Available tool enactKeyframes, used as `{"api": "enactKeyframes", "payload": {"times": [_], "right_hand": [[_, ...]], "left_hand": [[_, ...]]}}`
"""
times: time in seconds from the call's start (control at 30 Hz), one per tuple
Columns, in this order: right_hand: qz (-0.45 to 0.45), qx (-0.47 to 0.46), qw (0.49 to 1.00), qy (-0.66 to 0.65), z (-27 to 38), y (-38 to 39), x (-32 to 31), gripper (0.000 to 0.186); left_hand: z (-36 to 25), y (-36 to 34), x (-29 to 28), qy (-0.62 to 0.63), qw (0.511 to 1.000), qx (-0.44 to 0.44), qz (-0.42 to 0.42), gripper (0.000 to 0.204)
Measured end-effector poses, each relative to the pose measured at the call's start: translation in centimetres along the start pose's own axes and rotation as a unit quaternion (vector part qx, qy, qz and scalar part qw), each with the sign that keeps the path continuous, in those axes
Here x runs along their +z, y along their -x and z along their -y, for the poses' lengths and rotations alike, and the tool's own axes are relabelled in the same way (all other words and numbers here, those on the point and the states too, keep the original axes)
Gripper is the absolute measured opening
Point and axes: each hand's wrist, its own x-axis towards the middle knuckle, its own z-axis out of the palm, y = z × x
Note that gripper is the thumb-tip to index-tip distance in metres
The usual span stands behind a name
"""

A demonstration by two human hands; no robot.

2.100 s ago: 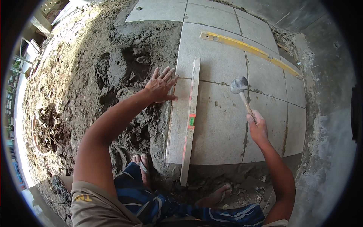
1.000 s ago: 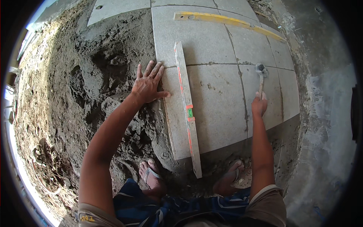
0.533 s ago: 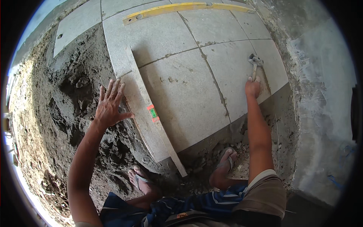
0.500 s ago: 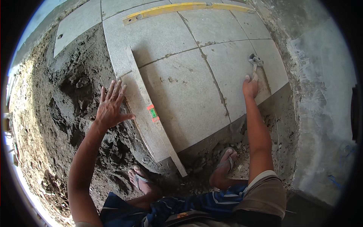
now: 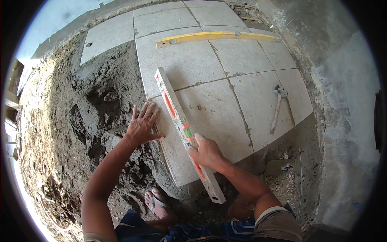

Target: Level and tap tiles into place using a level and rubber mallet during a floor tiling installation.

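Observation:
My right hand [image 5: 205, 151] is closed around a grey spirit level [image 5: 171, 103] with orange slots and a green vial. The level is tilted so its side face shows, above the light grey floor tiles [image 5: 209, 97]. Fingers spread, my left hand [image 5: 142, 126] lies at the tiles' left edge, its fingertips on the tile and the palm over the wet mortar [image 5: 117, 68]. A hammer [image 5: 276, 109] with a wooden handle rests on the tiles to the right, with no hand on it.
Farther off, a long yellow spirit level [image 5: 217, 36] lies across the tiles. A grey wall [image 5: 346, 105] runs along the right. Rough mortar with hollows spreads on the left, and rubble [image 5: 278, 181] lies near my feet. A thin string [image 5: 300, 173] runs beside the right-hand edge.
My right hand has let go of the hammer, leaving it on the tiles, and moved left to grip the grey level, now turned onto a different side. The view has shifted; my left hand stays spread.

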Motion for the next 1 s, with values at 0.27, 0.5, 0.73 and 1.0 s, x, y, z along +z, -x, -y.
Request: {"api": "enactKeyframes", "payload": {"times": [0.27,0.5,0.73,1.0], "right_hand": [[0.039,-0.094,0.972,0.213,-0.6,-4.4,-17.4,0.04],[0.079,-0.066,0.927,0.362,-4.2,-8.8,-20.7,0.041],[0.135,-0.063,0.935,0.321,-8.7,-9.9,-17.9,0.035],[0.077,-0.126,0.932,0.33,-11.4,-9.2,-17.5,0.047]], "left_hand": [[1.2,-1.9,-1.3,-0.025,0.999,-0.028,0.016,0.124],[6.8,-1.5,-1.8,-0.09,0.991,-0.093,-0.042,0.111],[4.7,-2.4,-1.1,-0.001,0.998,-0.069,-0.014,0.11],[3.2,-4.2,-1.2,0.013,0.998,-0.044,-0.037,0.107]]}}
